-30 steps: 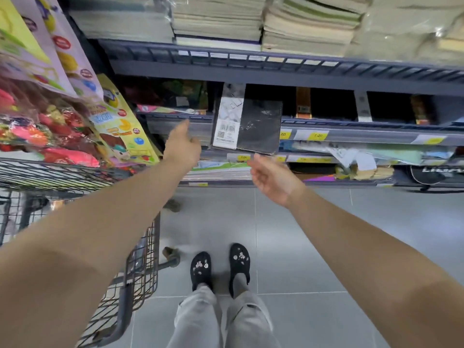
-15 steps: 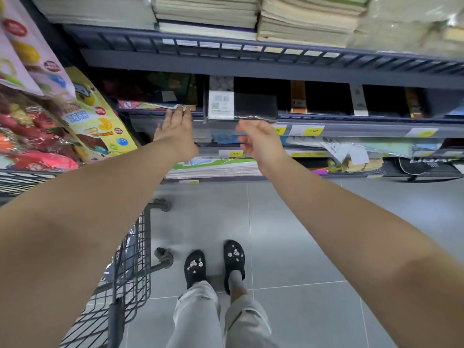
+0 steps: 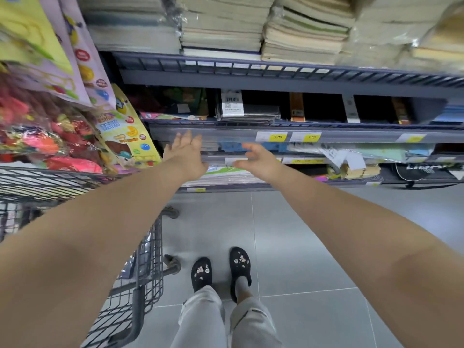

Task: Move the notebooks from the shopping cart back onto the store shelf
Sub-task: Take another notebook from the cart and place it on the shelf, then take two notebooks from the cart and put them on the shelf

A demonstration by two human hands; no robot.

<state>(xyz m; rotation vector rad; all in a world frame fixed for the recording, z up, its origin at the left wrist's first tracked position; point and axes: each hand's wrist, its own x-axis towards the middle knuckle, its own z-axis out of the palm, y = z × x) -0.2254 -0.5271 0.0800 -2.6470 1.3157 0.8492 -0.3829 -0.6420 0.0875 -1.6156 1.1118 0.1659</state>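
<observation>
Since one second ago the black notebook [image 3: 248,112] has gone from the right hand [image 3: 258,159] onto the middle shelf [image 3: 326,124], in the upper centre of the frame, and both hands have come down and back from it. It lies flat there in its shiny wrap, the white barcode label standing up at its left end. The right hand is now empty, its fingers spread and a little bent. The left hand [image 3: 185,151] is empty too, with straight fingers apart, just below the clear price rail [image 3: 226,136].

What could go wrong, as I judge it: the notebook seems to sit near the front edge of the shelf, and the wrap looks slippery, so a touch from a hand going back could pull it off onto the floor [image 3: 301,247]. The rail with its yellow price tags [image 3: 277,137] stands out toward the hands and may catch a finger. The shopping cart [image 3: 148,272] is at the lower left, close beside the left arm. I cannot tell what lies in it, so a blind reach may hit the wire side.

Room: a shop aisle with grey floor tiles, wrapped stacks [image 3: 221,28] of paper goods on the top shelf, and bright toy packs [image 3: 50,136] at the left – all near to each other.
</observation>
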